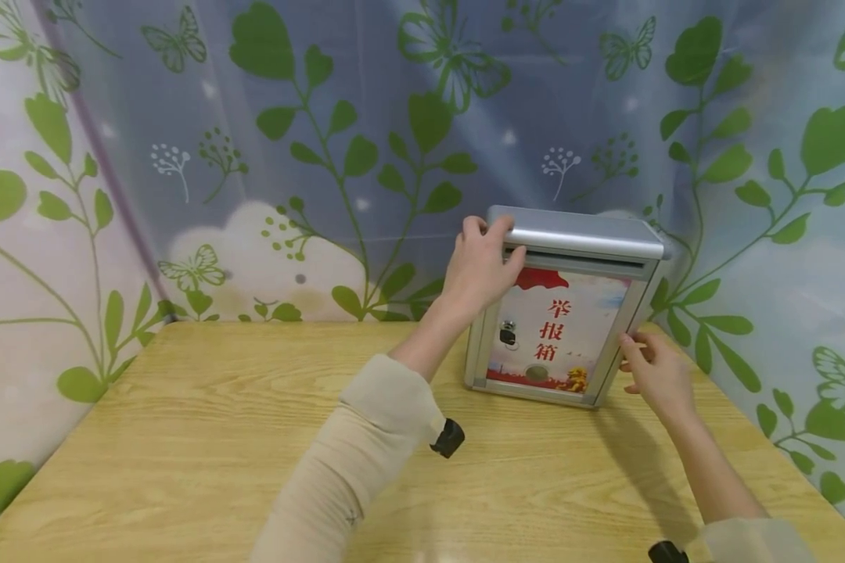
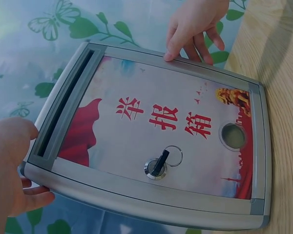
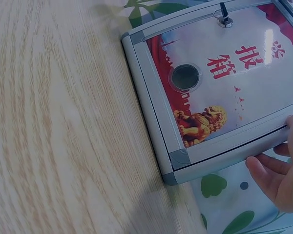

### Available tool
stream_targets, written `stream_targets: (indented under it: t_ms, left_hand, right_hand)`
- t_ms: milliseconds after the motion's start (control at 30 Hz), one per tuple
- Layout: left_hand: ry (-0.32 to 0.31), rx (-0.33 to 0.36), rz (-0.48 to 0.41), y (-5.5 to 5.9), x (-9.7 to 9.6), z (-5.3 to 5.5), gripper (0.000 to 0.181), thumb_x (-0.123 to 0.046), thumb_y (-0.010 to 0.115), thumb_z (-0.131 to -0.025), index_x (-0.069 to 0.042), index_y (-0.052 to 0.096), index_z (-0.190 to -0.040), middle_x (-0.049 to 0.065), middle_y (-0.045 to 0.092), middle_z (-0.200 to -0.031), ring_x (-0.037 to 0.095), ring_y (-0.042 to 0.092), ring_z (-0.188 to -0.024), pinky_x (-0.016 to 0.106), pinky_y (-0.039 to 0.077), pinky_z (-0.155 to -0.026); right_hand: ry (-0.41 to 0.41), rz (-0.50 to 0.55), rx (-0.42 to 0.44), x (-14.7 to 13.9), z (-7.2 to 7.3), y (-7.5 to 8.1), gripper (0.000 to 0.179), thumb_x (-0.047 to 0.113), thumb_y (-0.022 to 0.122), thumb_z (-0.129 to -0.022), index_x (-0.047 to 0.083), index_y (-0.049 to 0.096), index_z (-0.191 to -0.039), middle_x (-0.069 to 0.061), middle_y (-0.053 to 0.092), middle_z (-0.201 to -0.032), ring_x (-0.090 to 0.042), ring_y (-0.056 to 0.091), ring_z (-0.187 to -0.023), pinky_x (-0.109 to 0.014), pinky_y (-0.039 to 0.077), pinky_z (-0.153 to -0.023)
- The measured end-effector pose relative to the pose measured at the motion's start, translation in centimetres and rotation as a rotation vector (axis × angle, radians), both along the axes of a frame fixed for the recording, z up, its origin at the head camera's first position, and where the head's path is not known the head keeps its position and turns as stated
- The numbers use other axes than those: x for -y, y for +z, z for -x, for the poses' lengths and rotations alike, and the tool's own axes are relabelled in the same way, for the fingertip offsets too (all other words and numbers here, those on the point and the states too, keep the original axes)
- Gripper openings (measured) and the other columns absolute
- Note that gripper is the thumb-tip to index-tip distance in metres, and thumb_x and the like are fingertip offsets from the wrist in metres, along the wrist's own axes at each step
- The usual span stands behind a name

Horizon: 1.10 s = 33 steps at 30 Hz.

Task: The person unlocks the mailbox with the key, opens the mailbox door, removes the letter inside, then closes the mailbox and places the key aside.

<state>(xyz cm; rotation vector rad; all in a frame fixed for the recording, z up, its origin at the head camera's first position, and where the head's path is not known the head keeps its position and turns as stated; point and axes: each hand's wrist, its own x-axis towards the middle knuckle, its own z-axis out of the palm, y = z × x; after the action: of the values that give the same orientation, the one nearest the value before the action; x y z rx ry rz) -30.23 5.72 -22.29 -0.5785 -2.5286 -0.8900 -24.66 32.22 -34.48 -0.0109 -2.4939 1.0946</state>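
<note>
A silver-framed metal report box [image 1: 570,313] stands upright on the table, its front panel printed with red Chinese characters. My left hand [image 1: 480,266] grips its upper left corner, thumb by the slot [image 1: 577,258] and fingers bent over the top and side. Lower on the right edge, my right hand [image 1: 660,383] holds the frame, the thumb on the front and the fingers at the side. A black key [image 2: 160,163] with a ring sits in the lock on the panel. Near the bottom of the panel is a round window [image 3: 184,77]. The box's back is hidden.
The wood-grain table [image 1: 253,438] extends to the left and in front of the box. Behind and on both sides hangs a curtain [image 1: 366,156] with green leaves and butterflies, close to the back of the box. Small black devices [image 1: 448,438] show by both wrists.
</note>
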Motion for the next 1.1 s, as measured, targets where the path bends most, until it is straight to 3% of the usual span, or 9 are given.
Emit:
stream_targets:
  t_ms: [633,700,867,933,1100]
  left_hand:
    - [0.001,-0.005,-0.011,-0.1,1.5,-0.9,0.041,-0.035,0.05,-0.094,-0.021,0.045,-0.133,0.013,0.034,-0.129,0.024,0.042,-0.109,0.033,0.043,-0.076]
    - [-0.004,-0.001,-0.014,0.0,1.6,-1.0,0.041,-0.035,0.05,-0.094,-0.021,0.045,-0.133,0.013,0.034,-0.129,0.024,0.042,-0.109,0.033,0.043,-0.077]
    - [0.002,0.014,-0.011,0.0,2.0,-1.3,0.042,-0.035,0.05,-0.094,-0.022,0.044,-0.133,0.013,0.032,-0.13,0.024,0.041,-0.11,0.033,0.043,-0.079]
    - [0.005,0.014,-0.008,0.0,2.2,-1.4,0.042,-0.035,0.05,-0.094,-0.022,0.043,-0.133,0.013,0.032,-0.13,0.024,0.042,-0.109,0.033,0.043,-0.078]
    - [-0.001,0.0,-0.029,-0.2,2.6,-1.6,0.041,-0.034,0.051,-0.094,-0.021,0.045,-0.133,0.014,0.033,-0.129,0.026,0.043,-0.107,0.034,0.043,-0.076]
  right_hand:
    - [0.018,0.009,0.02,1.1,-0.2,-0.1,0.063,0.047,0.039,-0.096,-0.007,0.046,-0.128,-0.032,0.06,-0.103,0.01,0.052,-0.065,-0.025,0.051,-0.051]
    - [0.023,0.009,0.024,1.2,-0.2,0.1,0.063,0.046,0.039,-0.097,-0.007,0.046,-0.129,-0.032,0.06,-0.104,0.006,0.055,-0.067,-0.024,0.051,-0.051]
    - [0.036,-0.005,0.031,1.4,-0.2,0.1,0.063,0.046,0.038,-0.097,-0.008,0.046,-0.128,-0.032,0.06,-0.104,-0.025,0.065,-0.078,-0.025,0.052,-0.052]
    - [0.04,-0.009,0.032,1.5,-0.2,0.1,0.063,0.046,0.039,-0.097,-0.008,0.046,-0.127,-0.032,0.06,-0.104,-0.028,0.064,-0.08,-0.025,0.052,-0.052]
    - [0.05,-0.008,0.036,1.9,-0.3,0.2,0.063,0.046,0.039,-0.096,-0.008,0.047,-0.127,-0.031,0.06,-0.104,-0.003,0.06,-0.07,-0.027,0.052,-0.052]
